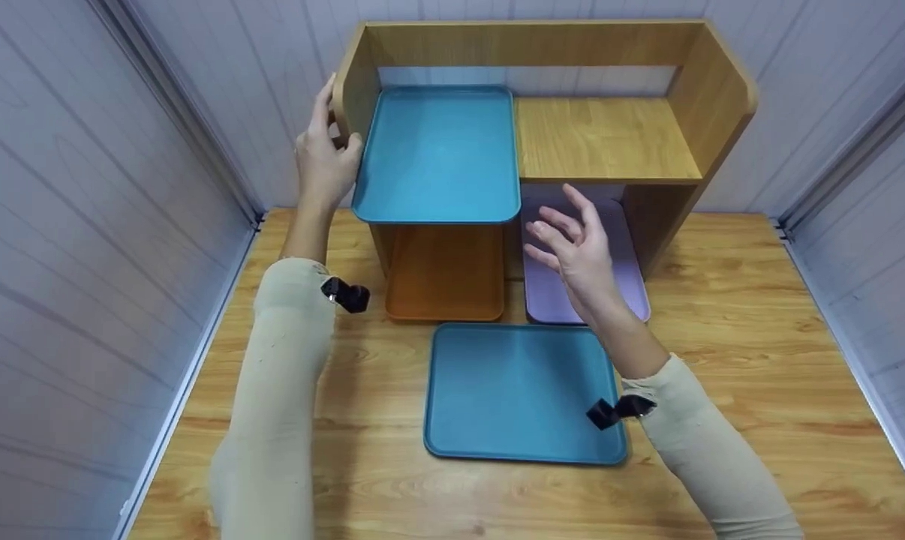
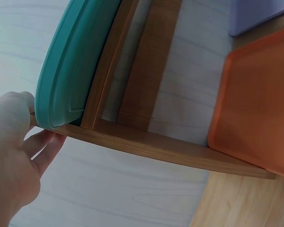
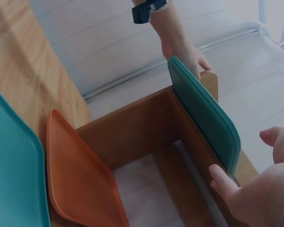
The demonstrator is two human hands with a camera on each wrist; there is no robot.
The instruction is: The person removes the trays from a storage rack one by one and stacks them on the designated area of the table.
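While the left hand (image 1: 323, 161) pinches its edge, the upper teal tray (image 1: 439, 154) lies flat, long axis front-to-back.

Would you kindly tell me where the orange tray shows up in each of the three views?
Head: the orange tray lies centre-left, in the shelf's lower left compartment, under the teal tray.
Left wrist: it fills the right edge.
Right wrist: it sits lower left, beside the wooden side panel.
Shared landmark: the teal tray on the upper shelf, by the left hand.

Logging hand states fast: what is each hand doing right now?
Left hand: holds the shelf's side panel.
Right hand: open, fingers spread, holding nothing.
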